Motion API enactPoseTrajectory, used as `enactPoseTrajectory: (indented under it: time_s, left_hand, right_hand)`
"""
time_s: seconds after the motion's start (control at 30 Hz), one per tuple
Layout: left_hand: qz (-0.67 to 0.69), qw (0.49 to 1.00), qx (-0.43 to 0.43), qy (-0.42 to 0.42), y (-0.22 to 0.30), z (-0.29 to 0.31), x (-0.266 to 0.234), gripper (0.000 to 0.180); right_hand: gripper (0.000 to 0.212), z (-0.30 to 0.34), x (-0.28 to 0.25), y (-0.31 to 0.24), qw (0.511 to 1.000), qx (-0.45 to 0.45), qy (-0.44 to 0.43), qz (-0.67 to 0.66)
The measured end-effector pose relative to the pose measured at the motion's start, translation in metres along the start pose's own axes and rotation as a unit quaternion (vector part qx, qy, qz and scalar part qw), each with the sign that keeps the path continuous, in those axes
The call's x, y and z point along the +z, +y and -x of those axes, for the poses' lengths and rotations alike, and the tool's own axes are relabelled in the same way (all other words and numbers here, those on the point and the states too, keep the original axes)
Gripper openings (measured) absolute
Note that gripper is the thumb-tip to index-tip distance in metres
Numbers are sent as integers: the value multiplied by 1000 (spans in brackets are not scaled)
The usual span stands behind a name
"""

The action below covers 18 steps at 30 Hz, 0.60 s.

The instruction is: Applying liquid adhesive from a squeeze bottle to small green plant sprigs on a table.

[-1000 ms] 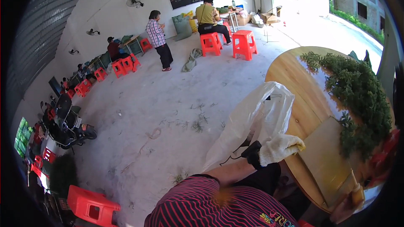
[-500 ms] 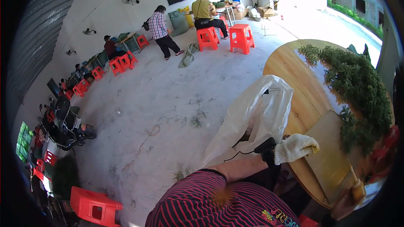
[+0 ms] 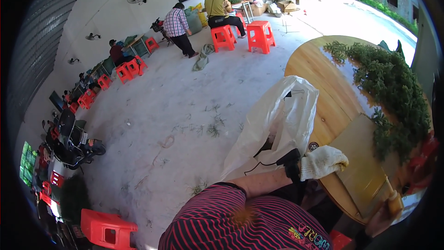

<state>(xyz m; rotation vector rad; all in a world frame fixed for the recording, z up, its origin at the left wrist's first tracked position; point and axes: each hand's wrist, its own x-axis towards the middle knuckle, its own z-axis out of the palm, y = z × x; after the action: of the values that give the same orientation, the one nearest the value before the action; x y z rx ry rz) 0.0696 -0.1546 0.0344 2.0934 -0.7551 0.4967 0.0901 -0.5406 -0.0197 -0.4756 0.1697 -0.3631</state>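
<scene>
My left hand [image 3: 323, 162] wears a white knitted glove with yellowish fingertips and a dark strap round the wrist. Its fingers are curled together over the near left part of a flat tan board [image 3: 358, 166]; whatever they may pinch is hidden. At the lower right, my right hand [image 3: 380, 218] is wrapped round a small amber squeeze bottle [image 3: 394, 203] with a thin pale nozzle pointing up and away. The bottle is beside the board's near right edge. Green artificial-looking sprigs [image 3: 391, 88] lie heaped along the right side of the round wooden table [image 3: 319, 69].
A white plastic bag [image 3: 263, 120] hangs open at the table's left edge, with a black clip on its rim. Red material [image 3: 423, 171] lies at the far right. Red stools [image 3: 261, 37], a parked motorbike [image 3: 76, 141] and several people stand or sit across the floor.
The view has shifted slightly. Both hands keep nearly the same pose, the right one still round the bottle. In the background, the person in the checked shirt has turned and bent forward.
</scene>
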Motion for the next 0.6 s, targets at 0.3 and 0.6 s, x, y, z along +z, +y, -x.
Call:
enactPoseTrajectory:
  time_s: [0.3,0.6]
  left_hand:
    - [-184,981,58,14,-4,3,10,26]
    - [-187,979,66,41,2,0,8,28]
  right_hand:
    - [54,3,5,5,996,22,-79,-22]
    - [57,1,3,7,989,-17,-144,26]
